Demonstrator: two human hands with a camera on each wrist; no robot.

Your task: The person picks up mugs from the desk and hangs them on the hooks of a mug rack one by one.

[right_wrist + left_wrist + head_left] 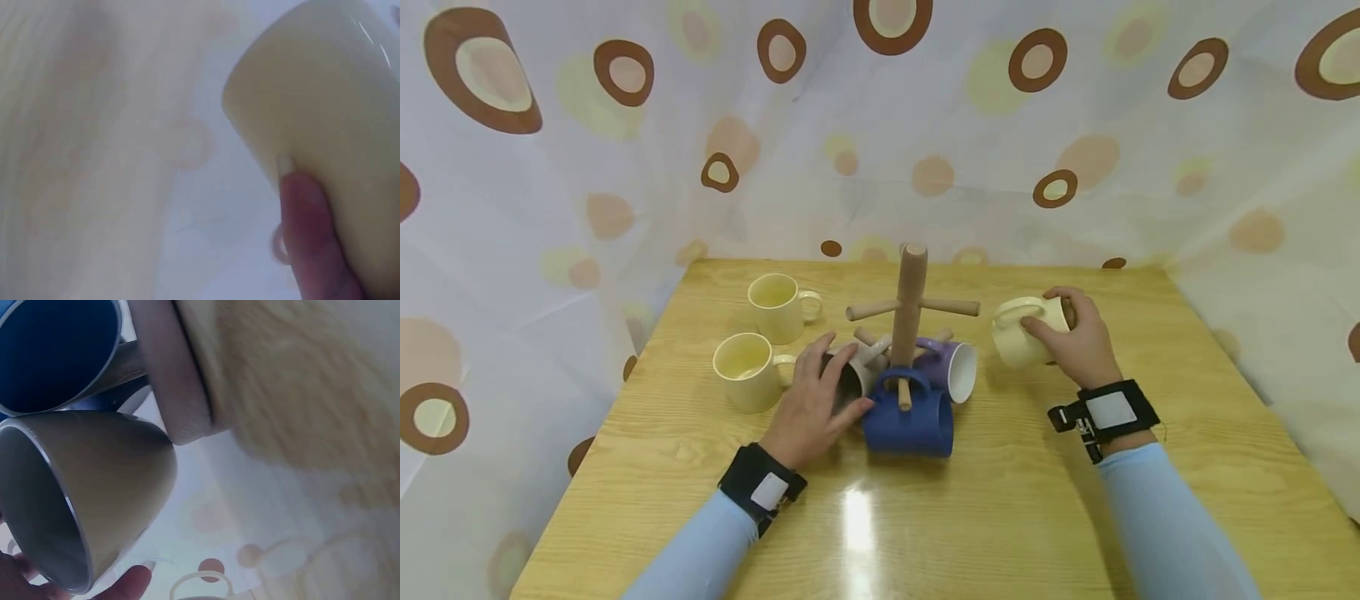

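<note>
My left hand point(812, 400) grips a pale grey mug point(867, 371) by its rim, fingers on one side and thumb on the other. This mug hangs sideways on a lower peg of a wooden mug tree point(910, 292); in the left wrist view, its grey inside point(37, 506) faces the fingertips. Right of the tree, my right hand point(1078, 333) holds a cream mug point(1022, 342) round its body, tipped on its side with the handle uppermost. The right wrist view shows one finger point(306, 219) along its wall. A blue mug point(910, 425) and a purple mug point(936, 367) hang on lower pegs.
Two cream mugs point(778, 308) stand upright on the wooden table point(662, 500), left of the tree; the nearer one is close to my left hand. Two upper pegs point(951, 307) of the tree stick out sideways. A spotted cloth point(880, 125) encloses the table's back and sides.
</note>
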